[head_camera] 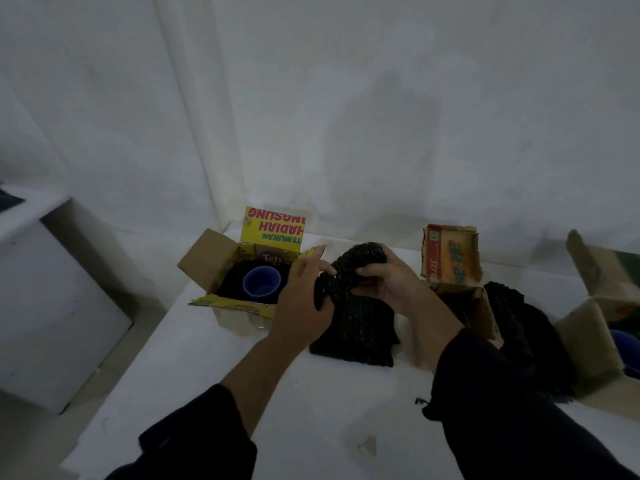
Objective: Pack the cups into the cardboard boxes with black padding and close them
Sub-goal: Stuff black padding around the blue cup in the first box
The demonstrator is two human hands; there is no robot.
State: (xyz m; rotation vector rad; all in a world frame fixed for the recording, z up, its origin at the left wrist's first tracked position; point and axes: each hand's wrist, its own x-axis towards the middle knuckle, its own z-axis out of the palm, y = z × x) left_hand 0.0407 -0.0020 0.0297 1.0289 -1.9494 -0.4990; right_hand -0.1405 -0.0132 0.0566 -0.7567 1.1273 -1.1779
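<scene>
The fingers point(367, 270) of the right hand point(389, 284) curl over the top of the black padding point(356, 327) and pinch it. The left hand point(306, 294) grips the same sheet from the other side, with its thumb under a fold and its fingers bent over it. Both hands hold this one thing together.

The padding looks bumpy, like bubble wrap. I think it is very light and soft. It bends and flops, and its bottom part sags down onto the white table point(214, 375). It will not break, but it may unroll or slip if it is held at just one spot. The best place to hold it is at the two sides of the top fold, where the hands are now. Then it can be shaped and pushed into a box.

Both wrists are lifted a bit above the table. The arms reach forward out of dark sleeves point(502, 410) and come close together at the padding.

Just left of the hands is an open yellow box point(211, 261). A blue cup point(261, 282) stands upright inside it, with a dark lining point(232, 282) around it. Its flaps are not closed yet. Right of the hands is a second box point(450, 261), open too, with spare padding point(512, 313) beside it. At the far right is a third box point(585, 327). A blue shape point(623, 344) shows at the edge there. It may be another cup, but I cannot tell.
</scene>
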